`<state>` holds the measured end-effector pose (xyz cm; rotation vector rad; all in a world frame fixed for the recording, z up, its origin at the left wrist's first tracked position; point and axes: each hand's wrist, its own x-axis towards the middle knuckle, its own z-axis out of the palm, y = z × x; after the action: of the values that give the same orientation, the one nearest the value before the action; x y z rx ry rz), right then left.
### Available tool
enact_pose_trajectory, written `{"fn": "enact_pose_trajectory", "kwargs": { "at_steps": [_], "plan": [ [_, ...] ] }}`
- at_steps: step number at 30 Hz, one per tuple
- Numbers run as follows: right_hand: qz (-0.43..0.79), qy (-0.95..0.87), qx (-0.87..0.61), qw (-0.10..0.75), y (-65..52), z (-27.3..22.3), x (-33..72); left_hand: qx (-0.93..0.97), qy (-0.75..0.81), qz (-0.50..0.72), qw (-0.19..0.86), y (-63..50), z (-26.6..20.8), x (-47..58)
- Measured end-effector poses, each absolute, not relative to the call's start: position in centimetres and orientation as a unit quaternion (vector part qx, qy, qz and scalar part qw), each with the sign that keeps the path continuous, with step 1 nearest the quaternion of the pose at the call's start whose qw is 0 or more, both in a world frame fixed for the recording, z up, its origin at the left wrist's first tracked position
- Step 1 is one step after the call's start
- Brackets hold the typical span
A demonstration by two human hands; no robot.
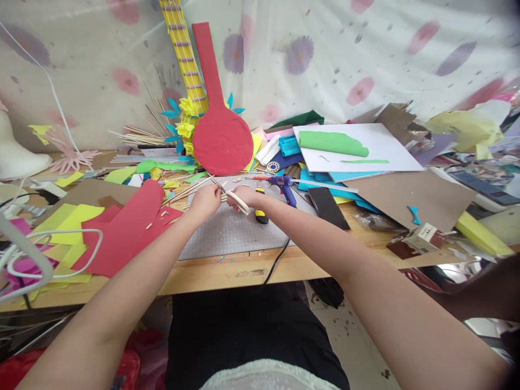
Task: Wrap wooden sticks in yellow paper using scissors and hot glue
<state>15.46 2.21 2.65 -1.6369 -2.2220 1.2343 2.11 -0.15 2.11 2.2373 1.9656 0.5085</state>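
risking a nick should the blades (218,186) slip: left hand (206,199), pinched closed, contents unclear, beside scissors (239,201) in curled right hand (245,195).

Left hand (206,200): what lay at its fingertips was too small for me to tell. Right hand (246,196): I saw its fingers partly hidden by the scissors (240,203). Yellow neck (180,40): top was cut off by my upper edge. White form (20,143): the left edge cropped it.
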Motion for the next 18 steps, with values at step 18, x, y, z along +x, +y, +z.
{"fn": "enact_pose_trajectory", "kwargs": {
  "at_steps": [18],
  "plan": [
    [0.294, -0.823, -0.484, 0.048, 2.2, 2.8, 16.6, 0.769, 0.602, 0.207, 0.057, 0.0, 2.3, 1.6]
  ]
}}
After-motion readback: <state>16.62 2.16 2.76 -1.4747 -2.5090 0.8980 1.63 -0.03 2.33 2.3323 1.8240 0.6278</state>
